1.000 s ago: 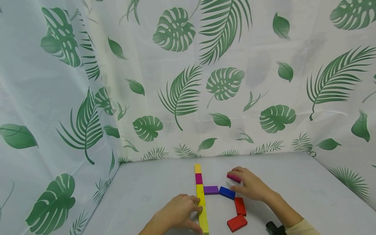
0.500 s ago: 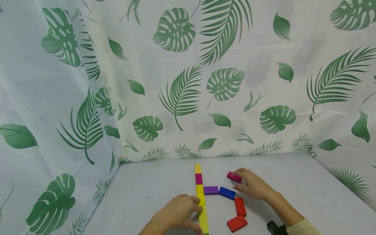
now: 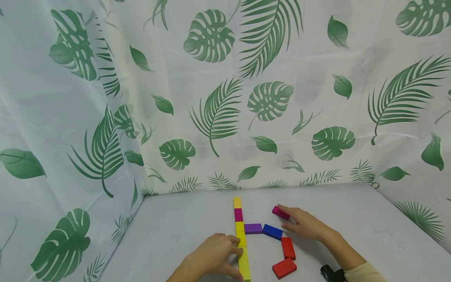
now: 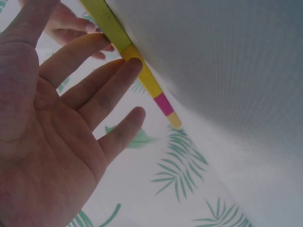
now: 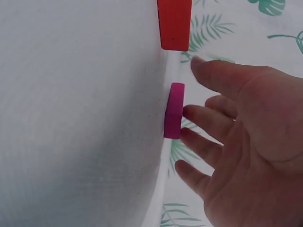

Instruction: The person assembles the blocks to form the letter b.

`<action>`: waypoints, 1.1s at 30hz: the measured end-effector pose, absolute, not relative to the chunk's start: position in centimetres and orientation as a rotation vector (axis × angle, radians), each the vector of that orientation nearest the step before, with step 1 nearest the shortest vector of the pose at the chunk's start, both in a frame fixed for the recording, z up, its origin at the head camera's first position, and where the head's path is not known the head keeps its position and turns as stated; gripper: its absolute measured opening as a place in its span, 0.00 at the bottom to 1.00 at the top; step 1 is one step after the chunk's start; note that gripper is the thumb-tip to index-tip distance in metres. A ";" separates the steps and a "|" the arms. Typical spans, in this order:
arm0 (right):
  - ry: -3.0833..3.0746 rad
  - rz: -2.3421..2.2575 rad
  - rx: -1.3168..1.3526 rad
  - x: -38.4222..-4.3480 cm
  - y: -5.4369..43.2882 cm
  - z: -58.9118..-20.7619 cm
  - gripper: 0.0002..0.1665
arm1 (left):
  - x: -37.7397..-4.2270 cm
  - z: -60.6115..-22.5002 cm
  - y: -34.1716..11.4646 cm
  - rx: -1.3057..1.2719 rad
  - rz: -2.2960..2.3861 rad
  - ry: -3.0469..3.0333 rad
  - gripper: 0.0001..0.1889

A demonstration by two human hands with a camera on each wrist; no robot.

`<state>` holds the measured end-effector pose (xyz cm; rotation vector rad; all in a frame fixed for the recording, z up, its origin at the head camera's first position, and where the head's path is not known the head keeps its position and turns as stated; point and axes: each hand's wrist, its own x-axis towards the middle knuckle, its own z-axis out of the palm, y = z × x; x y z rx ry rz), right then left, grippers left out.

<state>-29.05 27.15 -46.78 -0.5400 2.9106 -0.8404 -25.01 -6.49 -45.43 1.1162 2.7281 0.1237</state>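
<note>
A magenta block (image 3: 280,212) lies on the table, and the right hand (image 3: 304,224) touches its near right side with the fingertips. In the right wrist view the fingers stretch toward this block with the thumb (image 5: 222,75) apart from it. The left hand (image 3: 214,254) rests its fingertips along a straight column of blocks, at the long yellow blocks (image 3: 244,260). Its palm and spread fingers show in the left wrist view. Farther up the column sit a second magenta block (image 3: 238,214) and a small yellow block (image 3: 237,202).
From the column a purple block (image 3: 253,228), a blue block (image 3: 273,232) and two red blocks (image 3: 288,248) curve round to the right. A black object (image 3: 331,273) sits by the right sleeve. A leaf-printed curtain (image 3: 225,172) stands behind the white table.
The right hand has drawn back slightly to the right, its fingers covering less of the magenta block. The left hand and the other blocks keep their places.
</note>
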 end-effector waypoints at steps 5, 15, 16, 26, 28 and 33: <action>3.032 -0.697 -0.528 -29.4 27.3 -47.0 0.47 | -25.0 -45.4 -6.5 1.118 0.119 2.727 0.33; 3.138 -0.546 -0.579 -29.3 27.3 -47.2 0.31 | -25.0 -45.5 -6.5 1.112 0.128 2.726 0.32; 3.136 -0.549 -0.584 -29.3 27.4 -47.3 0.30 | -25.0 -45.4 -6.5 1.113 0.126 2.725 0.33; 3.080 -0.569 -0.546 -29.3 27.4 -47.4 0.26 | -25.0 -45.4 -6.5 1.119 0.117 2.719 0.33; 3.073 -0.602 -0.510 -29.4 27.4 -47.3 0.25 | -25.0 -45.4 -6.5 1.122 0.116 2.718 0.33; 3.078 -0.669 -0.465 -29.3 27.3 -47.1 0.22 | -25.0 -45.3 -6.5 1.125 0.121 2.716 0.33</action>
